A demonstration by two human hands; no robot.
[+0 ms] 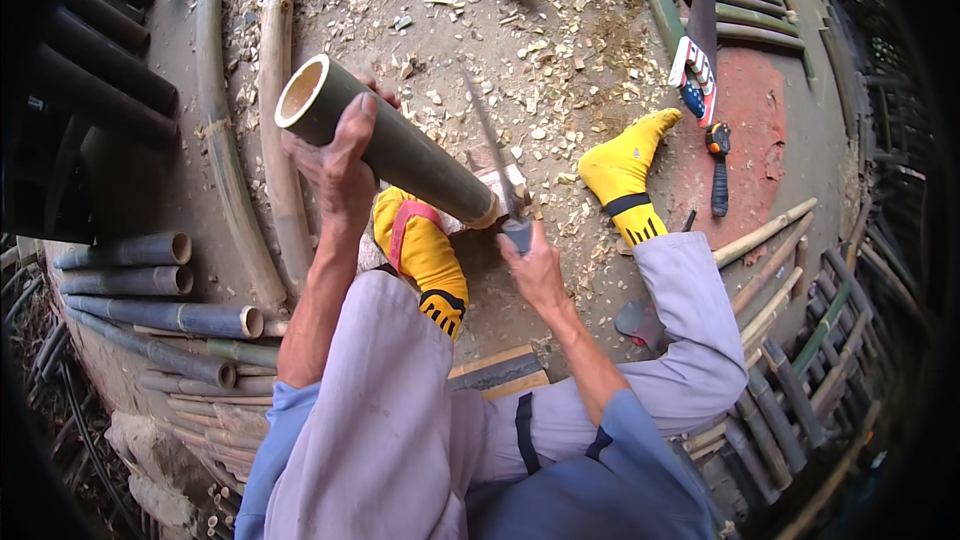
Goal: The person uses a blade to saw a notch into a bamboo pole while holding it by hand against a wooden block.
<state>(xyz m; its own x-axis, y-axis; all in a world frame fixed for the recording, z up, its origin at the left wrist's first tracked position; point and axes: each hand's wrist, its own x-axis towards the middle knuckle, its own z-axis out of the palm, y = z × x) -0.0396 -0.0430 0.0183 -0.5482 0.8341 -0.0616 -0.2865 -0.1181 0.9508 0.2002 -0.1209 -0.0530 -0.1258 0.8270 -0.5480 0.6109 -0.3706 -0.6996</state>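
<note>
My left hand [338,162] grips a short green bamboo tube [400,147] near its open upper end, holding it tilted so its lower end rests on a pale block [513,181] on the ground. My right hand [534,265] is closed on the handle of a long chopping knife [490,145], whose blade points up and away beside the tube's lower end. My feet in yellow socks sit either side of the block, the left one [421,252] under the tube and the right one [624,172] further out.
Pale wood chips [540,50] litter the concrete ground. Long bamboo poles [225,150] lie at left, cut tubes [165,318] are stacked lower left, more poles [800,340] at right. A handsaw [698,40] and a dark-handled tool [718,165] lie on a red patch.
</note>
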